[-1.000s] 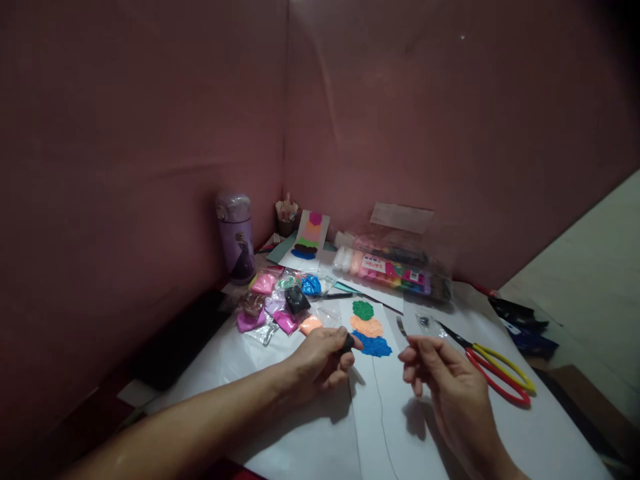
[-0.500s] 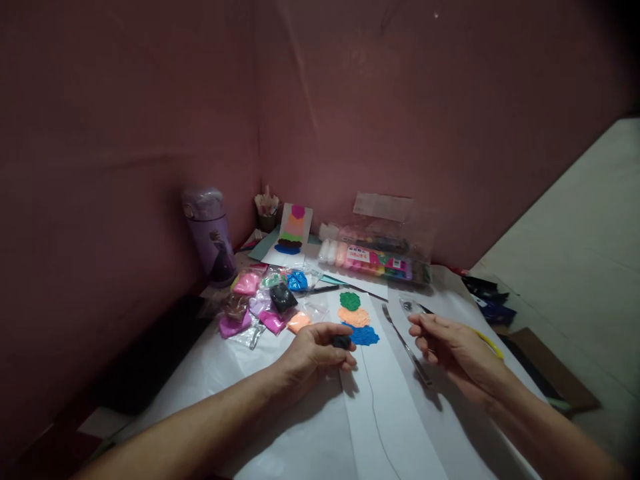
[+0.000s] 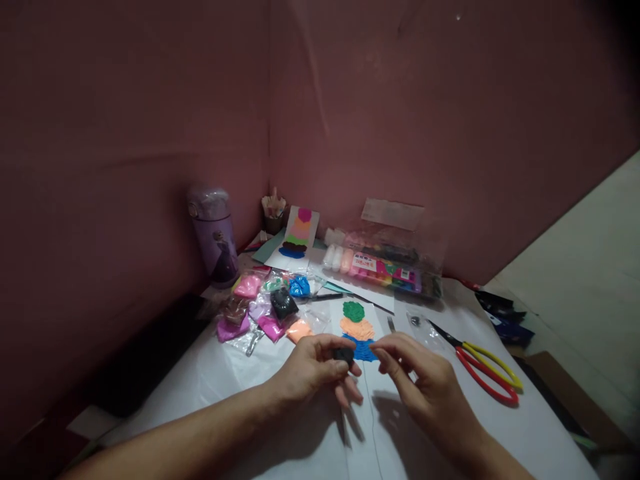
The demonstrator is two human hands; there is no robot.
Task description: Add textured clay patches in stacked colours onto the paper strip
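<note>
- Black clay lump: pinched between thumb and fingertips of left hand, above white paper strip, just before blue clay patch.
- Right hand: fingers loosely spread, gripping nothing, tips near the lump.
- Fork: tines showing beyond right hand.
- Scissors: lying flat, farther right.

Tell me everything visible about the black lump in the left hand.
The black lump is small, rounded and matte, and looks like soft modelling clay. The dim light hides any finer surface detail. The left hand pinches it between thumb and fingertips, so only part of it shows. It sits over the white paper strip, just in front of the blue clay patch. The right hand reaches close with its fingertips; whether they touch the lump cannot be told.
</note>
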